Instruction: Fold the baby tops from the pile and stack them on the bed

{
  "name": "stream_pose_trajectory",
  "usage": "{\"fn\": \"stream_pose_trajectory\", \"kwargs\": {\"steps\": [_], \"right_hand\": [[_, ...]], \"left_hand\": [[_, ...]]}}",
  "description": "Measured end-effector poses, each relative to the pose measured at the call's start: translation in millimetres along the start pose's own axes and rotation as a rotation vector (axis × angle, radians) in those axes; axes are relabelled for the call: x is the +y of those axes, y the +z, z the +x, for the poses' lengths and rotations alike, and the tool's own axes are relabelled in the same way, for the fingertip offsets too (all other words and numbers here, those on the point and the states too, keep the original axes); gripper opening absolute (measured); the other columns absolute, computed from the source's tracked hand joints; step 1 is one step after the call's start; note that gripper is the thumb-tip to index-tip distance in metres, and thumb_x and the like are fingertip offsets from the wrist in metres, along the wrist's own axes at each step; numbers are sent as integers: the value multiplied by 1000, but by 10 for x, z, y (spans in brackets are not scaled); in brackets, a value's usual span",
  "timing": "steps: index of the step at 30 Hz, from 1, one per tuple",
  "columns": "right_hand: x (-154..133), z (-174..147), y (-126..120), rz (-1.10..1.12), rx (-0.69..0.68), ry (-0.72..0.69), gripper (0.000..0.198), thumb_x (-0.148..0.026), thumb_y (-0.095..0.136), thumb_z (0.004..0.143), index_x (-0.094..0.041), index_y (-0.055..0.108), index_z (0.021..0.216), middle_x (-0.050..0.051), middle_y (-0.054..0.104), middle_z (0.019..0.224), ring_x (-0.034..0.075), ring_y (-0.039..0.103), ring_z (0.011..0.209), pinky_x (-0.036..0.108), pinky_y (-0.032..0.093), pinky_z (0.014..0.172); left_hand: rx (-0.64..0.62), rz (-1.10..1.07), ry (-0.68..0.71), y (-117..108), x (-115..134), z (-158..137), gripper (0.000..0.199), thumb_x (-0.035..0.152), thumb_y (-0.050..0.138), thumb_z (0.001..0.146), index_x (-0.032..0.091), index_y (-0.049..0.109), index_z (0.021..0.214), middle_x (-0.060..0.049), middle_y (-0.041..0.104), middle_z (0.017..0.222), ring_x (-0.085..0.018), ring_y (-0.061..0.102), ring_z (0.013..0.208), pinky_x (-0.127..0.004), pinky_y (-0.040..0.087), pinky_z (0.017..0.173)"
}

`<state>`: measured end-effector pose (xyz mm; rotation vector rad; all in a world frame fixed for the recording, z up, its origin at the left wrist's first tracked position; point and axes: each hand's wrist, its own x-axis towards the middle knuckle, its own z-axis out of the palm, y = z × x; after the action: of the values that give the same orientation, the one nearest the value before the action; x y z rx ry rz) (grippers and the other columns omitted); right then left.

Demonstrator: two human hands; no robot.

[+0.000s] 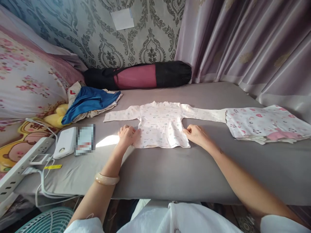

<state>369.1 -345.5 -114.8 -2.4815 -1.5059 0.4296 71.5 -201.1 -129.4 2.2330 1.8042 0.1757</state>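
A small long-sleeved baby shirt point(160, 124), white with a fine print, lies spread flat on the grey-covered surface point(175, 174), its neck at the far side and both sleeves stretched outward. My left hand point(128, 134) pinches the shirt's left side edge, with a light-coloured bangle on that forearm. At the opposite side edge, my right hand point(198, 136) has its fingers closed on the cloth. The right sleeve's cuff reaches the edge of a folded stack of printed clothes point(264, 123), pink and white, where it meets or goes slightly under it.
Behind lies a long black and maroon rolled bag point(136, 77). To the left are a heap of clothes with a blue piece point(93, 98), a white power bank point(65, 142), a blurred-out flat item point(85, 139) and a power strip point(26, 163) with cables. Curtains point(243, 42) hang right.
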Motion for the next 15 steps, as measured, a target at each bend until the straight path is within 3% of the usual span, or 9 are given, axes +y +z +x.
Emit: {"fn": "stream_pose_trajectory", "kwargs": {"steps": [7, 15], "right_hand": [[-41, -261, -4, 2, -120, -62, 36, -52, 49, 86, -23, 50, 64, 0, 59, 63, 14, 48, 56, 27, 27, 53], [120, -159, -46, 122, -250, -80, 36, -52, 53, 82, -22, 47, 63, -4, 51, 55, 11, 44, 51, 25, 26, 50]], "left_hand": [[22, -89, -20, 64, 5, -210, 35, 52, 59, 82, 20, 65, 70, -11, 61, 108, -33, 53, 113, -41, 40, 96], [72, -117, 153, 91, -174, -156, 43, 52, 59, 83, 20, 53, 56, -6, 61, 86, -25, 57, 100, -38, 39, 99]]}}
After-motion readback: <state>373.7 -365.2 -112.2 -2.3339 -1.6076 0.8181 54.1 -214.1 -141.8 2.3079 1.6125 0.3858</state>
